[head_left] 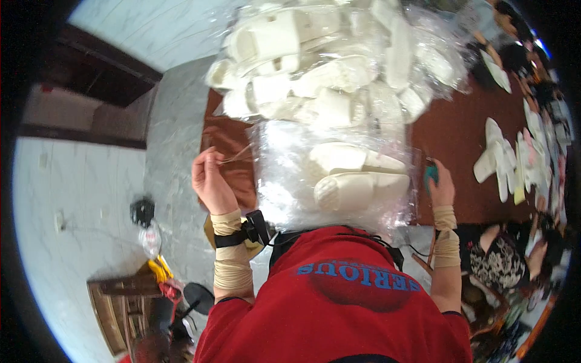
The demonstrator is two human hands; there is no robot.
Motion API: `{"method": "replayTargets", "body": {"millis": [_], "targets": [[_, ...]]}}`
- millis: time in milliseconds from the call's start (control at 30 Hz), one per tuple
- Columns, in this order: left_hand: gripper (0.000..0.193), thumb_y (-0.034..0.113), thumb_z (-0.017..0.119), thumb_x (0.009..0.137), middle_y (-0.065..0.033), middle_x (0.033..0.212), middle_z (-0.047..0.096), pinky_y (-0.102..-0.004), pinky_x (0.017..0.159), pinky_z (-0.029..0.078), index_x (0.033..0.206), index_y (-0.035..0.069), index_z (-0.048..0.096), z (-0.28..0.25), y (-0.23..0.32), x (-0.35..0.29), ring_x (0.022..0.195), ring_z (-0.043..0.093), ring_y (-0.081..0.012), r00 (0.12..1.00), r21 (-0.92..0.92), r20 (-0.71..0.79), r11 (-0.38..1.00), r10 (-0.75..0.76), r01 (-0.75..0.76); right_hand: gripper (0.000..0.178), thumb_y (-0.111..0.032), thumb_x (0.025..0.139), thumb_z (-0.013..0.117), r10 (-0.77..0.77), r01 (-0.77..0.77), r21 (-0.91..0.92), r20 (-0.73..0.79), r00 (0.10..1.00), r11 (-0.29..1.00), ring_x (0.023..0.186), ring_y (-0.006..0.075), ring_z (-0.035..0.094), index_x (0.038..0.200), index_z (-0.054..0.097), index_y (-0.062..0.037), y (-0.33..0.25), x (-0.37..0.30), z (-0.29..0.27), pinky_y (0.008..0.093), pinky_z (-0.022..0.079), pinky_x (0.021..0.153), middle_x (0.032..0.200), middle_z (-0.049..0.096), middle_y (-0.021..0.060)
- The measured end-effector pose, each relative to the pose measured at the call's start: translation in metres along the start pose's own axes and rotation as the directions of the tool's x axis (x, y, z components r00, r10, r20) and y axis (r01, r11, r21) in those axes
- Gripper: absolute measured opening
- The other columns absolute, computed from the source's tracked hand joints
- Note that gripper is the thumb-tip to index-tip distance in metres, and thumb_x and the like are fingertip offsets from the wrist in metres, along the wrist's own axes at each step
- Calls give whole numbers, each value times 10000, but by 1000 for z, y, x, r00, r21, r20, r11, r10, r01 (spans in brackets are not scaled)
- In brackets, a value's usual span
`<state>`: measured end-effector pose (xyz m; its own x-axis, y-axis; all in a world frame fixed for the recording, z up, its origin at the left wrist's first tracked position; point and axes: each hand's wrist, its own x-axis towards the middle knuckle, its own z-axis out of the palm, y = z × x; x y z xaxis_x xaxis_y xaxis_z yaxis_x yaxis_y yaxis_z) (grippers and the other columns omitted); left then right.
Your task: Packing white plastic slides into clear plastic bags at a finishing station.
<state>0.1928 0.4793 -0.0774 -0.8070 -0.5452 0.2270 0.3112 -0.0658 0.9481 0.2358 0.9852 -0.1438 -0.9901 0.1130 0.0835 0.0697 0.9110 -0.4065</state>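
A pair of white slippers (363,190) lies inside a clear plastic bag (281,175) on the table in front of me. To the left of the bag my left hand (209,178) is closed, its thumb and fingertips pinching a thin clear strip (236,156) that reaches toward the bag's left edge. My right hand (443,186) is by the bag's right edge, its fingers wrapped round a small teal object (431,173). That object's kind is not clear, as the fingers cover part of it.
Beyond the bag rises a heap of white slippers in clear plastic (333,75). Brown cloth (442,127) covers the table. More white slippers (499,157) lie at the right, near other people. A wooden cabinet (115,308) and a fan-like round black thing (198,297) stand at lower left.
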Motion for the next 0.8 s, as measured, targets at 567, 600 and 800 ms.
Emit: {"method": "replayTargets", "body": {"millis": [567,600,800], "targets": [[558,226,559,889,-166,1395,379,-472,928,434,1359,1,358,-270,-99,-91,1220,446,-318,421,65,-893,883,-156,464,218,-243,901,552,-23,23,9,-18,1000,1000,882,303,629,1016,621,-71,-8,42,7,368,488,746,968,648,133],[528,229,535,907,-155,1387,384,-457,940,430,1354,5,363,-224,-77,-74,1224,441,-303,569,-48,-780,932,-260,360,173,-187,884,578,-9,8,173,5,1000,985,776,286,648,988,630,-59,-29,39,11,330,497,686,902,658,133],[393,210,426,971,-98,1291,461,-396,995,394,1317,24,422,0,-5,-13,1195,454,-249,950,-469,27,835,-312,288,312,-101,833,615,-568,163,739,336,751,653,861,214,659,1142,587,-64,-204,-2,48,309,528,741,1048,648,111]]}}
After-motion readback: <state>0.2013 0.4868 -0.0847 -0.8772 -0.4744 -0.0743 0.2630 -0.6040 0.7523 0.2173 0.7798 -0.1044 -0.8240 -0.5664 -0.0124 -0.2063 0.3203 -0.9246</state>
